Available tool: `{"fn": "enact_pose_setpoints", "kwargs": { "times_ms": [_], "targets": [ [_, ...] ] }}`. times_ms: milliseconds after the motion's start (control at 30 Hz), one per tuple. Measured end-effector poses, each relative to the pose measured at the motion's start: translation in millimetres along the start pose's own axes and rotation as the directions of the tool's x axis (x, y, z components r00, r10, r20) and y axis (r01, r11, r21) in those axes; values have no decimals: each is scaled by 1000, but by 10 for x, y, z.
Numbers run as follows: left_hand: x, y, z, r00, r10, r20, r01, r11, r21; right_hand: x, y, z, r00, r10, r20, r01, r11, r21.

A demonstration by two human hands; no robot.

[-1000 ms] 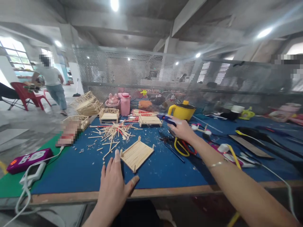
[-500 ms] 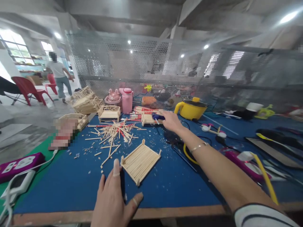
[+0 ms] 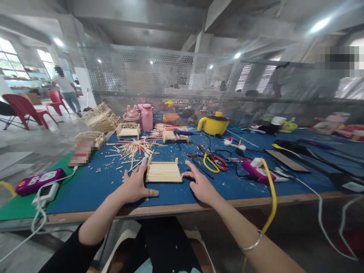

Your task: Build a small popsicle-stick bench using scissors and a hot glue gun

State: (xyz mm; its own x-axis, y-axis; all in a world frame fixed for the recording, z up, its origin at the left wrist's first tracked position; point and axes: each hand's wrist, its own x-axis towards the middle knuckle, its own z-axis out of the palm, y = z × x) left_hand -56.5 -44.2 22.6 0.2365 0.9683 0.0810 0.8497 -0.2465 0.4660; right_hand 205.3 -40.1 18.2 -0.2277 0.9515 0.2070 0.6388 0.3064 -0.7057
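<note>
A small panel of pale wooden sticks [image 3: 163,171], with short posts at its corners, lies flat on the blue tabletop before me. My left hand [image 3: 135,185] is at its left edge, fingers spread, with light coverings on the thumb and a finger. At the right edge is my right hand [image 3: 202,186], its fingers apart and a fingertip at or against the near right corner. Neither hand is closed around the panel. Farther back, a blue glue gun [image 3: 183,132] rests on a small stick frame [image 3: 168,135].
Loose sticks [image 3: 136,148] are heaped behind the panel. Pliers [image 3: 209,158] with yellow and red handles lie to the right, near a purple power strip [image 3: 253,170]. A yellow pot [image 3: 217,124] and pink bottle [image 3: 147,117] stand behind. Stacked stick frames [image 3: 99,117] are at back left.
My right hand has let go of the glue gun on the stick frame and come back to the panel's right side. The panel has been turned square to me. The view has shifted.
</note>
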Motion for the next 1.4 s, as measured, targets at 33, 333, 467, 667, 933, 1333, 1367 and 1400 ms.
{"fn": "enact_pose_setpoints", "kwargs": {
  "times_ms": [33,333,467,667,933,1333,1367,1400],
  "targets": [
    [-23,-19,-1,1000,7,-9,-7,1000,12,-42,11,26,998,-13,-62,12,1000,-6],
    [-365,-62,255,897,201,-394,-92,956,278,-179,36,120,861,-438,-259,294,844,-448],
    [-372,-26,251,891,217,-400,-68,933,354,-181,38,130,829,-486,-277,296,801,-520],
    [-377,5,229,905,163,-392,-14,934,356,-154,35,139,841,-486,-237,305,789,-534],
    [-376,10,221,909,157,-386,-17,940,342,-157,52,139,849,-492,-193,325,774,-543],
    [-365,-3,225,907,171,-386,-45,948,314,-141,64,137,826,-529,-195,352,755,-554],
    [-366,-6,227,906,171,-388,-45,949,311,-140,66,136,825,-530,-194,353,753,-556],
    [-366,-8,229,906,170,-389,-46,950,309,-140,66,135,824,-532,-193,354,750,-558]
  ]
}}
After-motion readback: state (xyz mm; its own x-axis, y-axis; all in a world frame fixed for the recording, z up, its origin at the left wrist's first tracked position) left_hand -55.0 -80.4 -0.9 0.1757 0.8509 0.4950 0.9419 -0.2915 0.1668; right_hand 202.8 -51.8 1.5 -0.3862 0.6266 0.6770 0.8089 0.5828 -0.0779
